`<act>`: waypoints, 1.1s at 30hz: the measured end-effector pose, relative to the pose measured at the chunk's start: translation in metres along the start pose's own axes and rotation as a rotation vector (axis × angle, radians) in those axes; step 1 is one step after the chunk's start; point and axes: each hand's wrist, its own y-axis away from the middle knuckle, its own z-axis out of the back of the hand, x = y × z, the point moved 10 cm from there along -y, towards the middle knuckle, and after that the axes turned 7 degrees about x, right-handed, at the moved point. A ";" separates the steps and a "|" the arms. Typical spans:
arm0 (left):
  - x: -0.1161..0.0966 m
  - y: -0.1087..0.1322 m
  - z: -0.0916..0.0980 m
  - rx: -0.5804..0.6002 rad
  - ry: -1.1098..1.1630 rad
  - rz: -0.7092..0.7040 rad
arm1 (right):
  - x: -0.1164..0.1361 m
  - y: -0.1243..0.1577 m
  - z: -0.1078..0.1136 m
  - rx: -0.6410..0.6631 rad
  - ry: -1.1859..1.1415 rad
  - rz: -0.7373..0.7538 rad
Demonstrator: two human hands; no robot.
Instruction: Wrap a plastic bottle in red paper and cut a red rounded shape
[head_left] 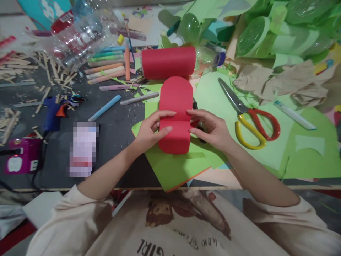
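A red paper cutout (176, 96) with rounded ends and a crease across its middle is between my two hands, above green sheets. My left hand (153, 128) holds its left edge, thumb and forefinger lying on the paper near the crease. At the right edge, my right hand (211, 128) has thumb and forefinger on the paper's border; its other fingers are partly hidden. Just beyond the cutout lies a clear plastic bottle (206, 58) with a dark blue cap, its body wrapped in red paper (168, 63). A dark object under my right hand is mostly covered.
Scissors (241, 106) with red and yellow handles lie to the right on pale green paper (274, 156). On the left are a blue glue gun (52, 113), a phone (83, 149), a purple power box (22, 155), wooden sticks and several markers (106, 71). Crumpled brown paper (290, 80) sits back right.
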 end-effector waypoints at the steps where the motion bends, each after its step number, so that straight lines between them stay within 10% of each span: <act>1: 0.003 0.000 0.001 -0.008 0.019 0.024 | 0.001 0.000 0.001 -0.007 0.011 0.004; 8: 0.015 0.002 0.009 -0.073 -0.022 0.032 | 0.043 0.006 0.040 -0.187 0.358 0.077; 16: 0.015 -0.002 0.002 0.004 0.036 0.017 | 0.003 0.069 0.116 0.030 1.095 -0.578; 33: 0.008 0.000 0.005 -0.011 -0.036 -0.051 | -0.030 0.068 0.145 0.054 1.040 -0.636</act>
